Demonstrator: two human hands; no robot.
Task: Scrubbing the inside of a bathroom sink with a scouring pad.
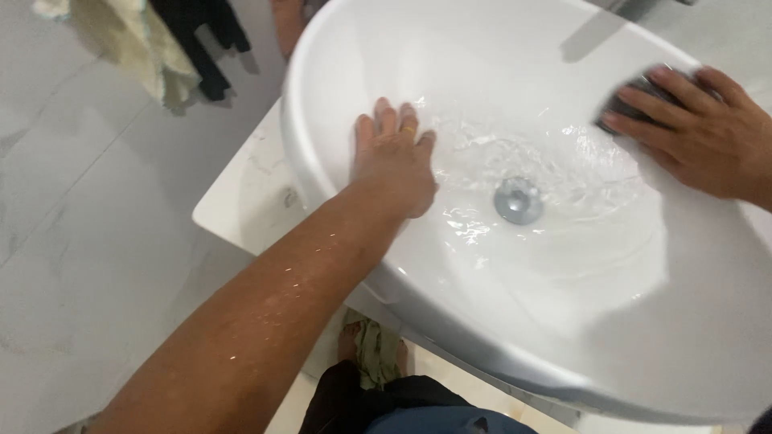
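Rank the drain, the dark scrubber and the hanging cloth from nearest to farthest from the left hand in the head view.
From the left hand, flat on the basin's inner wall:
1. Drain, to its right at the basin bottom.
2. Scrubber, under the right hand at the far right wall.
3. Cloth, outside the basin, upper left.

Your basin [338,96] is plain glossy white, w/ a silver metal drain [518,199] in the middle. The scrub pad [635,100] under your right hand [708,137] is dark grey. Your left hand [394,165] has a gold ring [410,128]. The bench [249,193] is white marble w/ faint grey veins. The cloth [137,44] is pale yellow, next to black fabric [205,40]. The floor [80,241] is light grey.
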